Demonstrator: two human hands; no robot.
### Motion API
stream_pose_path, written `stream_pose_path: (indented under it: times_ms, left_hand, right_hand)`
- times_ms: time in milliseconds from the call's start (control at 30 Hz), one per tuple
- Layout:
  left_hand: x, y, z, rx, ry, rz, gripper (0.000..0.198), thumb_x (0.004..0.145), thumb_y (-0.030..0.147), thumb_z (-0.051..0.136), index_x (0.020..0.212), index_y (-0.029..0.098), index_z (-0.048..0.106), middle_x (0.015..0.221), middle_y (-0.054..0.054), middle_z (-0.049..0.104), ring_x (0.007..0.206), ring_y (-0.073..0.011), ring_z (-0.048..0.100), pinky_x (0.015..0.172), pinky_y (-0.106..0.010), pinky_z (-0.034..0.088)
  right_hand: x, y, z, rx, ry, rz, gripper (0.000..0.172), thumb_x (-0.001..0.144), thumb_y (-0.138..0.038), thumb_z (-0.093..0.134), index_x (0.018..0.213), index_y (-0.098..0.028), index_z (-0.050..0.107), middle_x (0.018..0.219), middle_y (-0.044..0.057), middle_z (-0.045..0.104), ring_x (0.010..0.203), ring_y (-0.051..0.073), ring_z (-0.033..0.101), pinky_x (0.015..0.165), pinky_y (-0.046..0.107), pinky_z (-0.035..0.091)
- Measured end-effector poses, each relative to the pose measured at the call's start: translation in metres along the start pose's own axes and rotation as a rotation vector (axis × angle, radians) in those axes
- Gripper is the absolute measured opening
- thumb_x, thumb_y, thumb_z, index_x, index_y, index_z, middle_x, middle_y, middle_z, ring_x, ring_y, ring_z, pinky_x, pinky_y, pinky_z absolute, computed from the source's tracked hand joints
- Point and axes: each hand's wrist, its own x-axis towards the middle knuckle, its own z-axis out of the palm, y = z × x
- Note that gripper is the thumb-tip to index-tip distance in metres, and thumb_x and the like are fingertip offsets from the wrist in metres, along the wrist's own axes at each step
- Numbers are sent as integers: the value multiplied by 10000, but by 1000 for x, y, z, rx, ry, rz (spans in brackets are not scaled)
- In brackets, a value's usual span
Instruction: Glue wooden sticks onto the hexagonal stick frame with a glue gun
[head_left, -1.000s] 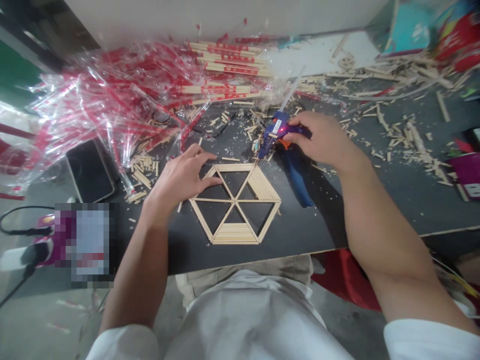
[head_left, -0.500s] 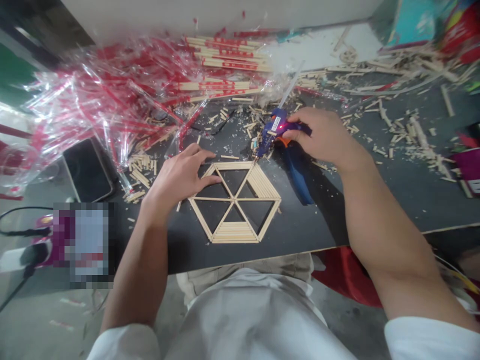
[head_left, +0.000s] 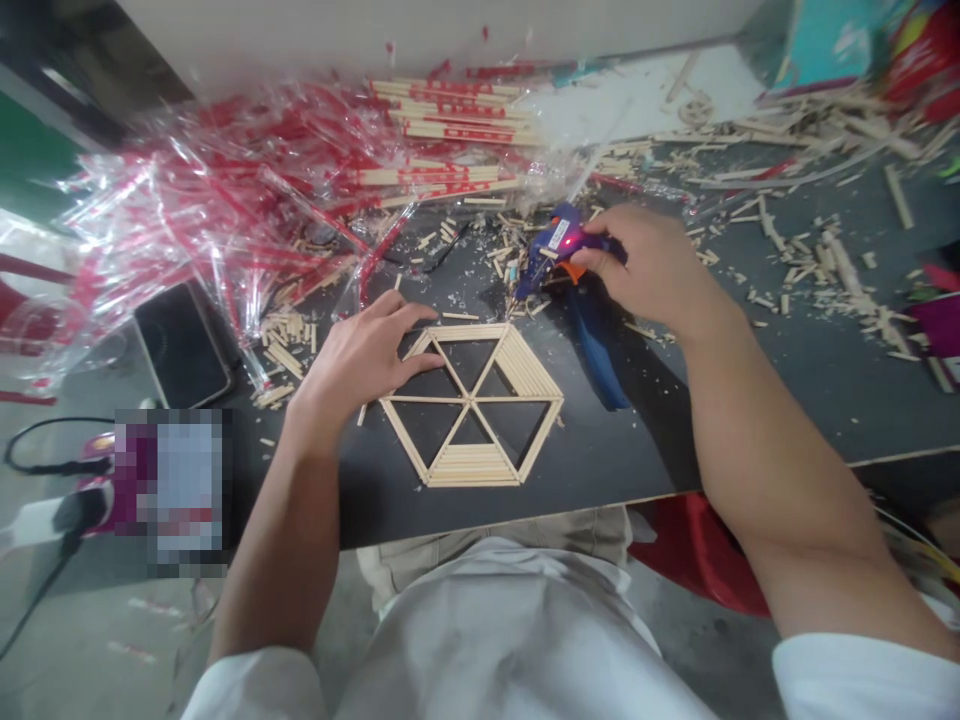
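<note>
A flat hexagon of glued wooden sticks (head_left: 472, 405) lies on the black tabletop (head_left: 615, 450), with six spokes and two partly filled wedges. My left hand (head_left: 365, 355) rests on its upper-left edge, fingers spread and flat. My right hand (head_left: 651, 268) grips a blue hot-glue gun (head_left: 559, 245) with a red light lit. The gun's nozzle points down-left, a little above and apart from the hexagon's top edge. Its blue handle (head_left: 596, 350) reaches down toward me.
A heap of clear and red wrappers with packed chopsticks (head_left: 300, 200) fills the back left. Cut stick pieces (head_left: 810, 260) litter the back and right. A dark phone (head_left: 180, 345) lies at the left edge, near short stick bits (head_left: 281, 350).
My right hand has lifted the glue gun slightly up and away from the hexagon's top edge. My left hand stays put.
</note>
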Motion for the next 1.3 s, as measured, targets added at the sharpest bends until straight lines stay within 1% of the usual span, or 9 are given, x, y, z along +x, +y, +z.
stream_pose_path:
  times_ms: [133,367,567,667,767,900,1000,1167,1300]
  left_hand:
    - [-1,0,0,14,-17,21,496,989,577,687,1372,262,702,1248,-87,657,972,-227,692,805,-321,531]
    - [-1,-4,-2,15,-27,27,470,940,640,729,1154,221,730,1152,-63,646,768,-164,618,697,-306,454]
    - [-2,-4,-3,2,-42,29,481,961,667,670,1120,214,696,1131,-66,663,785,-176,626,686,-306,442]
    - [-1,-5,-1,-4,-39,33,483,964,670,661,1124,215,694,1129,-67,666,790,-179,626,690,-310,442]
    - [-1,-6,-1,3,-43,39,474,949,652,698,1133,216,698,1121,-61,656,785,-178,620,691,-314,438]
    - [-2,-4,-1,23,-28,23,448,942,611,735,1160,221,709,1147,-60,629,779,-172,610,688,-317,430]
    - [-2,-3,-1,33,-22,12,452,924,603,763,1164,224,715,1169,-64,620,776,-170,605,688,-320,427]
    - [-1,-2,-1,28,-37,9,459,911,593,782,1172,222,719,1174,-68,628,783,-176,606,700,-328,442]
    - [-1,-3,-1,0,-36,14,456,924,596,766,1176,219,718,1165,-68,632,801,-179,611,698,-324,443]
  right_hand:
    - [4,10,6,-62,142,100,404,1025,-514,518,1232,-206,679,1302,193,734,1197,397,672,1016,541,506]
    - [7,23,15,-61,255,178,448,1068,-547,392,1170,-253,714,1171,177,775,1094,375,697,988,549,497]
    - [5,7,3,-45,313,128,444,1065,-491,397,1104,-257,773,1157,183,768,1135,401,683,1000,601,507]
    - [0,-18,1,49,235,18,365,1048,-512,501,1089,-322,809,1144,123,779,1097,365,702,976,576,537]
    - [-7,-45,10,175,73,-88,297,1020,-534,594,980,-353,826,1071,63,786,995,310,720,927,524,562]
    - [-16,-70,28,349,-111,-161,372,948,-632,706,778,-309,783,872,63,753,804,261,684,806,463,546]
    - [-18,-79,34,424,-144,-93,429,857,-716,778,773,-296,775,802,49,736,716,241,645,731,443,517]
    - [-18,-81,38,435,-123,21,467,753,-763,841,807,-302,789,841,51,766,707,248,651,722,450,521]
    - [-19,-84,39,423,-111,58,429,782,-710,844,774,-284,797,835,57,788,727,256,689,731,441,535]
